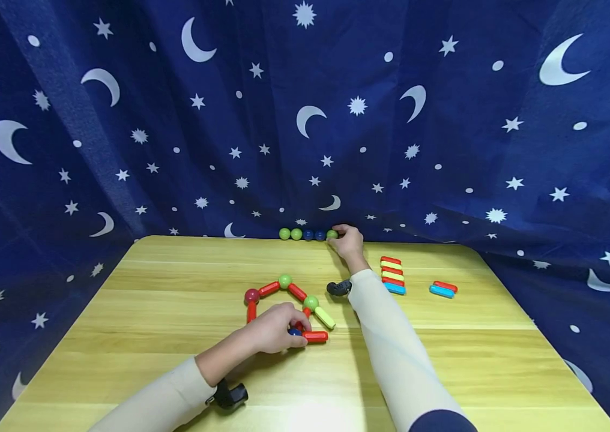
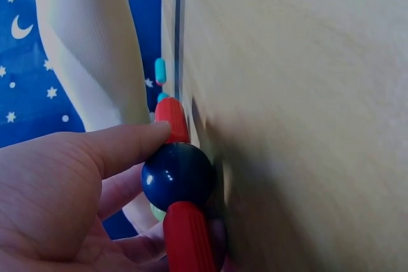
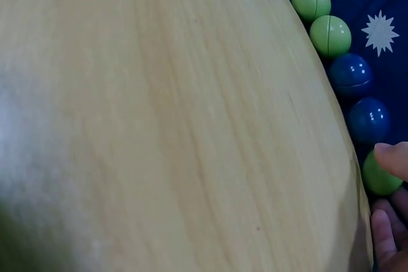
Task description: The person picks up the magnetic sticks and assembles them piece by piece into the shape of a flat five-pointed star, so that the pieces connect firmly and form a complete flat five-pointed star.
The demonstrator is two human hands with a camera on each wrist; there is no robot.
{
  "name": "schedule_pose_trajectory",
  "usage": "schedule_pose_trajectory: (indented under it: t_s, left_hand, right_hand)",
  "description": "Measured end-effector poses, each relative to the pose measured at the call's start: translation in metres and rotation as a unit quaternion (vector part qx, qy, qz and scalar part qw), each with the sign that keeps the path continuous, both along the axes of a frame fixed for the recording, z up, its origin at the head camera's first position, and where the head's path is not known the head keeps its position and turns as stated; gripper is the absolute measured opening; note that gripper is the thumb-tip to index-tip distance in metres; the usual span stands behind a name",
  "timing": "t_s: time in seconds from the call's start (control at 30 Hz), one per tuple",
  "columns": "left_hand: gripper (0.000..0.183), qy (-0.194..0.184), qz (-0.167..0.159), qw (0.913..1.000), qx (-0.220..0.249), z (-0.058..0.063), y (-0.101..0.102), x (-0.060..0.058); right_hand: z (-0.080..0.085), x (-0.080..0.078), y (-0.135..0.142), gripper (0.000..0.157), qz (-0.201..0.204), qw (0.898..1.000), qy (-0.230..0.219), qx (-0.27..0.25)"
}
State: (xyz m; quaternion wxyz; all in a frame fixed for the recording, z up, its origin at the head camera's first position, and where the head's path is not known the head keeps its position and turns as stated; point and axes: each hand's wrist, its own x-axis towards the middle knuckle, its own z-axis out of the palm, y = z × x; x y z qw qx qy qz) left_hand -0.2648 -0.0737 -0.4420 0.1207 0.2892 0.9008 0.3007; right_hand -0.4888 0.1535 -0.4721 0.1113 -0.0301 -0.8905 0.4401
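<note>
My left hand [image 1: 274, 329] grips a dark blue ball [image 2: 178, 176] in a ring of rods and balls, its thumb on the red rod [image 1: 316, 337] joined to that ball. Also in the ring are a dark red ball [image 1: 251, 296], a green ball [image 1: 285, 281] and another green ball [image 1: 311, 302] with a yellow rod [image 1: 325, 317] beside it. The ring's near left part is hidden behind the hand. At the table's far edge, my right hand [image 1: 349, 243] pinches the end green ball [image 3: 380, 175] of a row, touching or very near a blue ball [image 3: 369, 120].
The row continues left with another blue ball [image 3: 350, 75] and two green balls. Right of my right forearm lies a stack of red, yellow and blue rods [image 1: 392, 275]. Farther right lie a red rod [image 1: 445, 286] and a blue rod [image 1: 442, 291]. A starry curtain [image 1: 305, 150] hangs behind.
</note>
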Motion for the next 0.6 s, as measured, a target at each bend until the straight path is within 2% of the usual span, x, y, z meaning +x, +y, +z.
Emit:
schedule_pose_trajectory:
  t_s: [0.17,0.33,0.47,0.6]
  left_hand:
    - [0.012,0.003,0.0,1.0,-0.004,0.0,0.002,0.0]
    - [0.012,0.001,0.005,1.0,-0.003,-0.001,0.004,0.001]
    - [0.012,0.004,0.011,0.9999,-0.002,-0.002,0.004,0.002]
    - [0.015,0.013,0.025,0.9996,0.002,-0.005,0.003,0.004]
  right_hand:
    - [-0.001,-0.001,0.001,0.035,-0.017,1.0,0.003,-0.017]
    - [-0.002,0.005,0.004,0.036,-0.021,0.999,0.014,-0.036]
    - [0.0,0.014,0.005,0.04,-0.004,0.999,0.013,-0.047]
    - [0.002,0.024,0.005,0.041,0.031,0.997,0.001,-0.072]
